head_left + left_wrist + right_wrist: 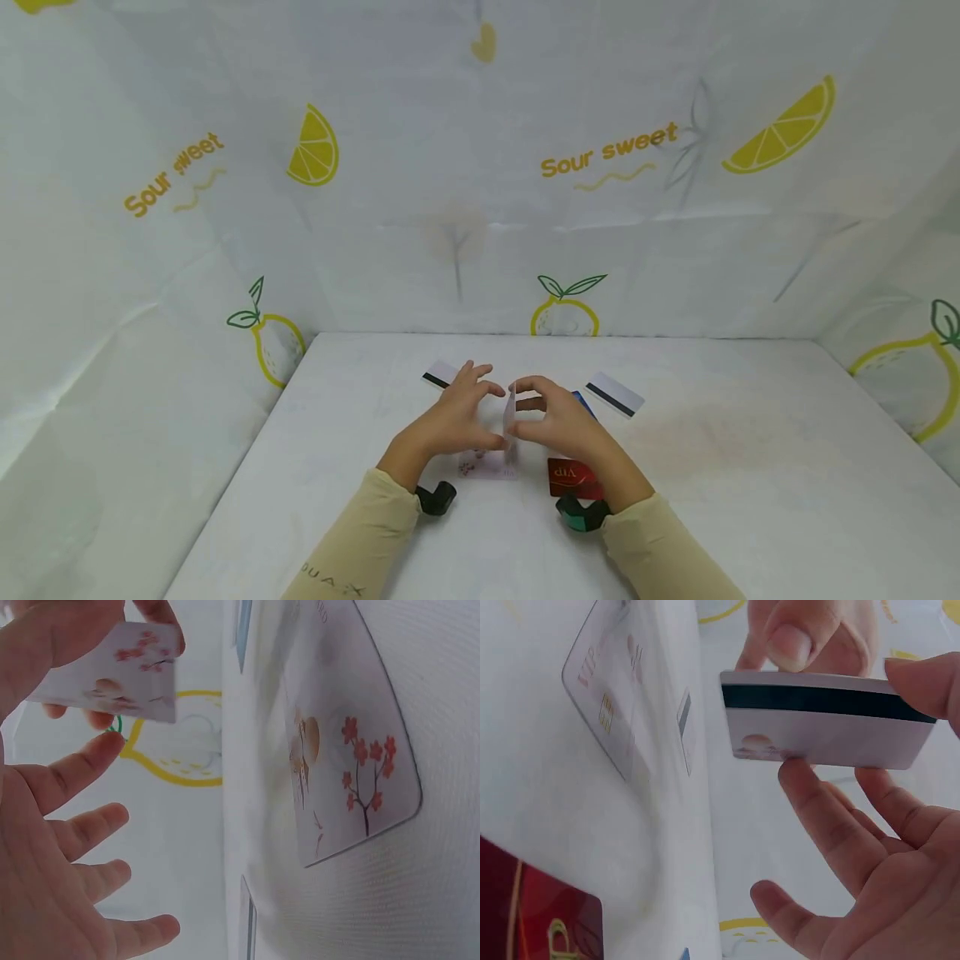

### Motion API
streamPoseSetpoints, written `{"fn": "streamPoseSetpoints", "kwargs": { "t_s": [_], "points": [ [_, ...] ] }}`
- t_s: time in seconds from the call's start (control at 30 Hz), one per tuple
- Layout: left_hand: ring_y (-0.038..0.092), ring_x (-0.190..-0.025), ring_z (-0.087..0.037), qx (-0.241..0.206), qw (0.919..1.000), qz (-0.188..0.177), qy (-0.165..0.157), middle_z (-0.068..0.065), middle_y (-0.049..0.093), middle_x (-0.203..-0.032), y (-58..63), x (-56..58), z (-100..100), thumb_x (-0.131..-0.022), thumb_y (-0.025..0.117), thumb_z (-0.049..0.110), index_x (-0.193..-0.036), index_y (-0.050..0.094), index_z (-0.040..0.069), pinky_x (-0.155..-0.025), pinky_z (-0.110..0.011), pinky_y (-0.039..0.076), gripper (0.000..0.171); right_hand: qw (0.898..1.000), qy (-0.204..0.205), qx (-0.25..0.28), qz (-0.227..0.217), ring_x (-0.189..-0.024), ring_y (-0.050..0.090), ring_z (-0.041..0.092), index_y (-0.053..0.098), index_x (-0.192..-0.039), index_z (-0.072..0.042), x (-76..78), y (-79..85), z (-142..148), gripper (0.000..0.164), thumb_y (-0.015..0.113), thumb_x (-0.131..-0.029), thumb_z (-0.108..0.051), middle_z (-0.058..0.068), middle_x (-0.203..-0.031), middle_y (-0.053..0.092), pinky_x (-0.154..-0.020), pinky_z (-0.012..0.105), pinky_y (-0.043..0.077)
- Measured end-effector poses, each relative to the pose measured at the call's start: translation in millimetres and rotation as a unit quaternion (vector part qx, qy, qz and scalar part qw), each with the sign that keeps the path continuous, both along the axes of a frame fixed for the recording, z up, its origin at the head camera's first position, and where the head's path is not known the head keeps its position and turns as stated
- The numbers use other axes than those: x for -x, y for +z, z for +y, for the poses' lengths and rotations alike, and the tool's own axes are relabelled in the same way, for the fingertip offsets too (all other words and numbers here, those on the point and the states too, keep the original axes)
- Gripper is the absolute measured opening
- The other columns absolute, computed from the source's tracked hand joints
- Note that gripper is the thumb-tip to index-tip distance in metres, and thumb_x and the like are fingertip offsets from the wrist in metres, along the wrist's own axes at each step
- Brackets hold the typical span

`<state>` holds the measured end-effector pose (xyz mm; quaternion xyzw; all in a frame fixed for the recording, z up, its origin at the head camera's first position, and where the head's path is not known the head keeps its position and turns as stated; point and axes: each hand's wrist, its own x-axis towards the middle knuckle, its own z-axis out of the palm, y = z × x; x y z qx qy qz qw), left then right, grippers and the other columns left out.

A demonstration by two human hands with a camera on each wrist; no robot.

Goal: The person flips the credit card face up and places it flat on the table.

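A pale plastic card (510,414) with a dark magnetic stripe on one face and pink blossoms on the other is held upright above the table. My right hand (558,423) pinches it, thumb on the striped face and fingertips along the opposite edge in the right wrist view. The left hand (459,418) is beside it with fingers spread; its thumb (791,645) meets the card's edge. Below the hands lies another blossom-printed card (352,780), flat on the table. Next to the right wrist is a red VIP card (572,479), partly covered by the forearm.
One white striped card (615,394) lies beyond the right hand, another striped card (439,373) behind the left fingers. A blue card (583,403) shows partly past the right hand. The white table (720,500) meets a lemon-printed cloth (420,167) at the back.
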<state>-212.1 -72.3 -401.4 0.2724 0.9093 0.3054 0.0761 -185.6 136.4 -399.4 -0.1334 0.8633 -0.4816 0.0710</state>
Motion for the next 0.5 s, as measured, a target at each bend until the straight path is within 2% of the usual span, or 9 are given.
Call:
{"fn": "streamPoseSetpoints", "kwargs": {
  "t_s": [0.1,0.27,0.37,0.5],
  "points": [
    [0.0,-0.153,-0.03,0.0,1.0,-0.001,-0.001,-0.006,0.025,-0.161,-1.6,0.3,0.3,-0.074,0.084,0.036,-0.122,0.061,0.018,-0.114,-0.064,0.022,0.057,0.999,0.006,0.041,-0.024,-0.121,0.061,0.026,0.053,-0.132,-0.014,1.7,-1.3,0.5,0.054,0.073,-0.083,-0.022,0.004,-0.137,0.057,-0.094,0.051,0.052],
    [-0.001,-0.153,-0.028,-0.013,0.9999,-0.011,-0.005,-0.006,0.025,-0.161,-2.2,0.6,-1.2,-0.075,0.083,0.032,-0.115,0.062,0.022,-0.113,-0.064,0.024,0.046,0.997,0.022,0.073,-0.027,-0.124,0.06,0.029,0.05,-0.134,-0.01,2.8,-1.7,2.0,0.055,0.071,-0.084,-0.018,0.01,-0.142,0.051,-0.098,0.052,0.049],
    [0.0,-0.153,-0.029,-0.02,0.9998,-0.007,-0.006,-0.005,0.026,-0.161,-0.8,1.7,-2.9,-0.074,0.083,0.032,-0.111,0.062,0.023,-0.112,-0.064,0.027,0.043,0.996,0.022,0.076,-0.028,-0.124,0.06,0.03,0.05,-0.134,-0.012,2.7,-1.2,2.9,0.054,0.07,-0.084,-0.016,0.011,-0.141,0.052,-0.098,0.051,0.05],
    [0.002,-0.153,-0.03,-0.025,0.9996,0.009,0.005,-0.003,0.028,-0.16,2.3,4.3,-6.5,-0.071,0.083,0.028,-0.107,0.062,0.022,-0.112,-0.063,0.028,0.042,0.999,0.009,0.048,-0.006,-0.124,0.056,0.032,0.049,-0.132,-0.015,3.3,-1.3,5.4,0.053,0.068,-0.082,-0.017,0.009,-0.139,0.052,-0.099,0.054,0.048]
  ]
}}
